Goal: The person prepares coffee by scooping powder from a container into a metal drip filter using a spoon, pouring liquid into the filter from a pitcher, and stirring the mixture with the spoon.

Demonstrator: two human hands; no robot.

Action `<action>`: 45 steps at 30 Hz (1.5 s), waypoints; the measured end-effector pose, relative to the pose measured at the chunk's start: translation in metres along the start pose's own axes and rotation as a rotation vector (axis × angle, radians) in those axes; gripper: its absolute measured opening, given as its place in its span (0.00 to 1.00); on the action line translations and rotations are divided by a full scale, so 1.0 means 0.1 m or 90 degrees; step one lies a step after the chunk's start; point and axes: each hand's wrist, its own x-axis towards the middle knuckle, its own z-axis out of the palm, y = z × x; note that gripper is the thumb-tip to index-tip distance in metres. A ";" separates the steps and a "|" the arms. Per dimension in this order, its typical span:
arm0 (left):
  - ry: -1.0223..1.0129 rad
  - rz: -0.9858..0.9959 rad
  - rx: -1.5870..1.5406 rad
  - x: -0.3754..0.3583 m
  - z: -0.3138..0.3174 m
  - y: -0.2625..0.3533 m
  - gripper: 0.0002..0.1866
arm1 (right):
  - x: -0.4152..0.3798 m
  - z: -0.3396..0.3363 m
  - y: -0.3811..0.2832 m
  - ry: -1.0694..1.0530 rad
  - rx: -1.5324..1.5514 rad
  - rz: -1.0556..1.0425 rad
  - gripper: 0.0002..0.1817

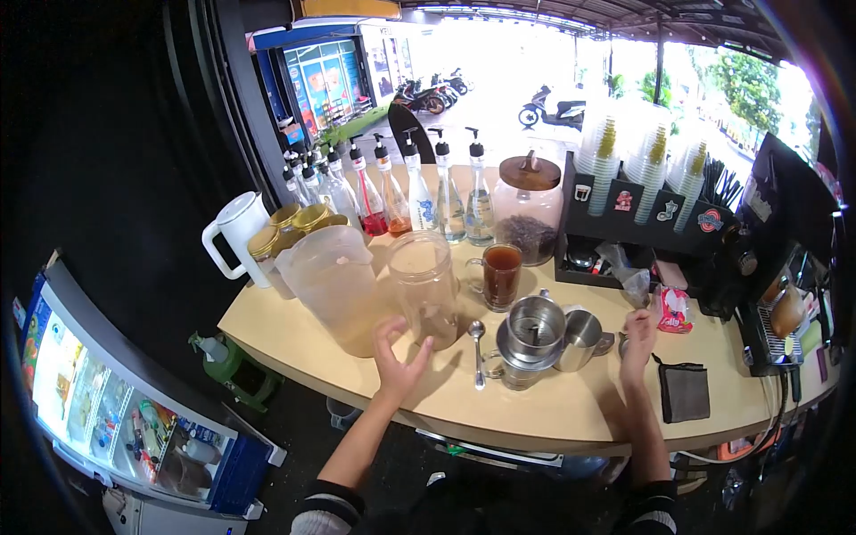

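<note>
My left hand [401, 361] is beside the base of a clear empty jar [423, 285], fingers apart, with a cloudy plastic pitcher [332, 290] to its left. My right hand [637, 343] is raised over the counter near the handle of a steel pitcher [580, 342]; whether its fingers hold anything is unclear. Between the hands lie a spoon [478, 352] and a metal drip filter [535, 325] set on a cup [515, 374]. Behind them stands a glass mug of brown drink [501, 276]. A dark folded cloth [684, 392] lies right of my right hand.
Pump bottles [448, 209] line the back, beside a wooden-lidded jar [528, 214]. A black organizer [615, 214] holds stacked cups [649, 165]. A white jug [241, 234] stands at the left end. Right are a red packet [673, 309] and a machine [771, 334].
</note>
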 end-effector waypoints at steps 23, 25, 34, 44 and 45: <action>-0.260 0.006 -0.210 0.41 0.19 -0.42 0.55 | -0.15 3.21 -0.69 -1.116 -0.684 -0.560 0.07; -0.268 -0.023 -0.209 0.44 0.15 -0.36 0.55 | -0.06 2.99 -0.75 -1.057 -0.708 -0.505 0.08; -0.250 0.012 -0.202 0.40 0.21 -0.42 0.55 | -0.22 2.78 -0.99 -0.879 -0.879 -0.524 0.07; -0.247 0.037 -0.238 0.38 0.17 -0.38 0.56 | -0.40 2.87 -1.36 -0.929 -1.059 -0.318 0.08; -0.251 0.031 -0.241 0.38 0.15 -0.36 0.54 | -0.39 2.83 -1.25 -0.927 -1.060 -0.316 0.08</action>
